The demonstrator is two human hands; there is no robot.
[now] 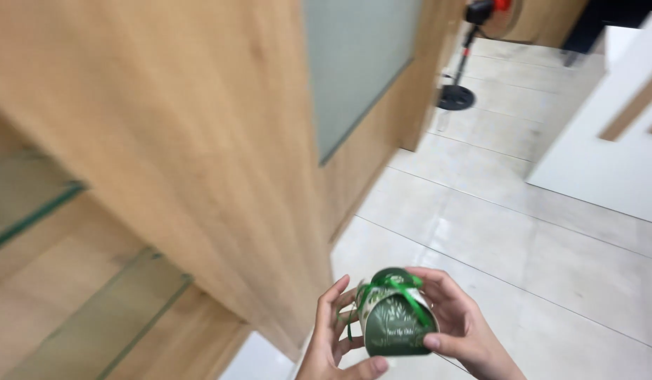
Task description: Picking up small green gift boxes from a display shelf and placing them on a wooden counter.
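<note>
You hold a small dark green rounded gift box with a bright green ribbon (pixel 395 313) between both hands, low in the head view. Its long axis runs roughly up-down, the ribbon-tied top pointing up and away from you, and it tilts slightly left. Your left hand (pixel 334 338) cups its left side, fingers curled, thumb under the bottom edge. Your right hand (pixel 458 325) wraps the right side, fingers over the top by the ribbon, thumb pressed on the front face. Both hands are closed narrowly on the box. The box is shut, so what is inside can't be told. Wrists are cut off by the lower frame edge, and the whole view is motion-blurred.

Left of your hands is a light wooden panel wall (pixel 171 141) with a frosted glass pane (pixel 357 63). Under your hands is a pale tiled floor (pixel 523 239). Far ahead stands a black fan on a round base (pixel 458 95), its top cropped.
</note>
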